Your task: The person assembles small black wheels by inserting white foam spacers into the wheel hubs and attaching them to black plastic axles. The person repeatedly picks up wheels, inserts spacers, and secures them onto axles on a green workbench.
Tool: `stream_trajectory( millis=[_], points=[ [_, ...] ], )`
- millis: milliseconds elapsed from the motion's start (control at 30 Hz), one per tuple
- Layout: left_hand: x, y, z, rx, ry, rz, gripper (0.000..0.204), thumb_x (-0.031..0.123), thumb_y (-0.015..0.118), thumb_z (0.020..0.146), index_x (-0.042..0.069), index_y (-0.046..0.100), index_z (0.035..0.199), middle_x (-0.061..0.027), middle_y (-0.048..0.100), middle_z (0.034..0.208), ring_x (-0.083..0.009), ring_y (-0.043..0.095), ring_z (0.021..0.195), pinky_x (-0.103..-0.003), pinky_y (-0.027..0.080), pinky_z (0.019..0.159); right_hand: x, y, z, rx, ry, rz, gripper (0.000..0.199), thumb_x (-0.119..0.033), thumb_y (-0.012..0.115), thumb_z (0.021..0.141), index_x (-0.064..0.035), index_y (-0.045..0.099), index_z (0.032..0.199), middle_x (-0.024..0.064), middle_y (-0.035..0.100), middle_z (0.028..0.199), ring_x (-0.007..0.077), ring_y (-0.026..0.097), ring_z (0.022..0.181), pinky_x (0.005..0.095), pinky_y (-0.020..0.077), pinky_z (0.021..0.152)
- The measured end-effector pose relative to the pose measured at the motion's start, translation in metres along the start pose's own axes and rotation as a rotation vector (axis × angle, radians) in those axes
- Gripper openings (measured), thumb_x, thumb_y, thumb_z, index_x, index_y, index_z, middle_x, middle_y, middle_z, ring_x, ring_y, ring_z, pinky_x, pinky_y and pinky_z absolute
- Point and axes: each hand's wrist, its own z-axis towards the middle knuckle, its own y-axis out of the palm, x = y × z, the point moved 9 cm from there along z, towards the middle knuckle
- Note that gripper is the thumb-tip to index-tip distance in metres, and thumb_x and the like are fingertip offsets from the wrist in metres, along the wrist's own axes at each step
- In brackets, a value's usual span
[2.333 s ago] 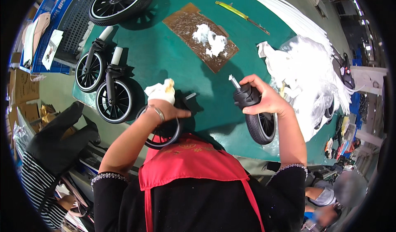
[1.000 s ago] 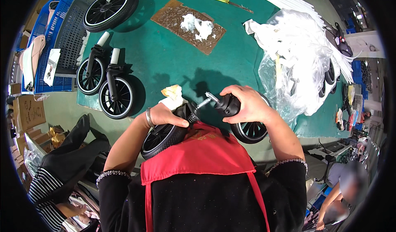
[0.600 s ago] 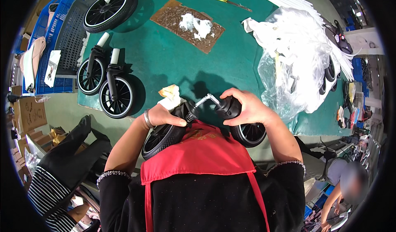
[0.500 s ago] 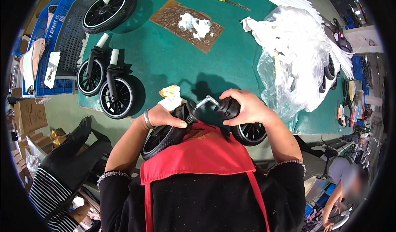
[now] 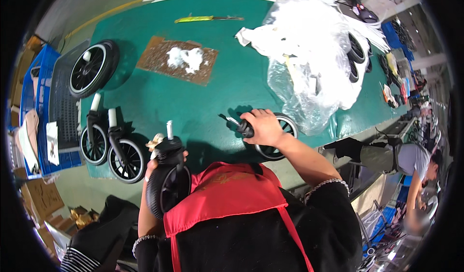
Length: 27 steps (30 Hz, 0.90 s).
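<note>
My left hand (image 5: 151,167) is closed round a black front-wheel fork (image 5: 169,147), mostly hidden behind it. Its bare metal pin (image 5: 169,129) points up, and its black-tyred wheel (image 5: 159,191) hangs close to my red apron. A crumpled, stained white cloth (image 5: 156,141) sticks out beside that hand. Over the table's near edge, my right hand (image 5: 266,128) grips a second wheel fork (image 5: 246,128), whose metal pin (image 5: 232,120) points away to the left. This fork's grey-rimmed wheel (image 5: 288,126) shows partly behind the hand.
Two forks with white-sleeved pins (image 5: 112,117) stand at the left table edge, below a larger wheel (image 5: 89,69). Brown cardboard (image 5: 150,54) bears a white lump; a yellow-handled knife (image 5: 193,19) lies beyond. Plastic wrapping (image 5: 309,74) covers the right side. Blue crate (image 5: 44,98) at left; a person (image 5: 416,161) bends at right.
My hands have moved apart, separating the two pins. The left fork has come upright close to me; the right one has gone out over the table. The view has shifted.
</note>
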Motion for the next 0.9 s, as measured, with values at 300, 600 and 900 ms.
stream_trajectory(
  millis=[300, 600, 900],
  points=[
    [-0.028, 0.047, 0.012, 0.014, 0.041, 0.103, 0.110, 0.057, 0.082, 0.058, -0.004, 0.035, 0.137, -0.0256, 0.051, 0.128, -0.0329, 0.057, 0.112, -0.039, 0.048, 0.099, 0.165, -0.080, 0.042, 0.440, 0.242, 0.131, 0.049, -0.039, 0.069, 0.082, -0.0112, 0.056, 0.120, 0.0149, 0.064, 0.108, 0.0343, 0.060, 0.102, 0.0416, 0.0504, 0.085],
    [-0.066, 0.070, -0.015, 0.360, -0.107, 0.518, 0.121, 0.060, 0.084, 0.058, -0.001, 0.028, 0.146, -0.0054, 0.042, 0.135, -0.0189, 0.041, 0.127, -0.033, 0.025, 0.110, 0.325, -0.090, 0.135, 0.303, 0.761, -0.032, 0.068, -0.040, 0.071, 0.077, -0.0113, 0.044, 0.133, 0.0211, 0.057, 0.119, 0.0364, 0.059, 0.108, 0.0451, 0.0505, 0.087],
    [-0.063, 0.105, -0.026, 0.488, -0.025, 0.626, 0.115, 0.058, 0.086, 0.056, 0.000, 0.034, 0.141, -0.0041, 0.044, 0.127, -0.0188, 0.042, 0.121, -0.032, 0.030, 0.106, 0.337, -0.087, 0.122, 0.440, 0.671, 0.226, 0.063, -0.027, 0.063, 0.071, -0.0168, 0.051, 0.132, 0.0156, 0.065, 0.111, 0.0328, 0.065, 0.094, 0.0377, 0.0516, 0.079]
  ],
)
